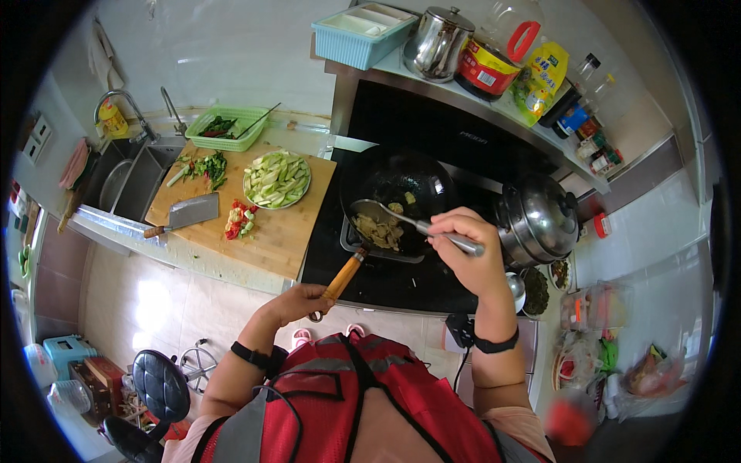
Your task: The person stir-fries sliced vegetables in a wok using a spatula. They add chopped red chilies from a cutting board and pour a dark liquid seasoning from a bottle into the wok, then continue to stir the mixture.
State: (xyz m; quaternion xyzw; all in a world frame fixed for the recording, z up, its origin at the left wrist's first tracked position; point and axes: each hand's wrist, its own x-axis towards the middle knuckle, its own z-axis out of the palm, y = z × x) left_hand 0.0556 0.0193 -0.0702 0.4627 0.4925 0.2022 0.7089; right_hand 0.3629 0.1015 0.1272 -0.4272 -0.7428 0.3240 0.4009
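Note:
A black wok (405, 168) stands on the cooktop, tilted a little towards my body. My left hand (301, 302) grips its wooden handle (343, 278) near the end. In my right hand (472, 249) is a metal ladle or spatula (405, 219), its head down in the wok. Cooked pieces, perhaps meat (379, 231), lie in the near side of the wok beside that head, with a few yellowish bits (410, 198) further up.
Left of the cooktop, a wooden cutting board (278, 243) bears a plate of sliced green vegetable (277, 178), chopped peppers (237, 220), greens (214, 168) and a cleaver (194, 209). A green basket (255, 136) stands behind. A steel steamer pot (535, 220) is right of the wok.

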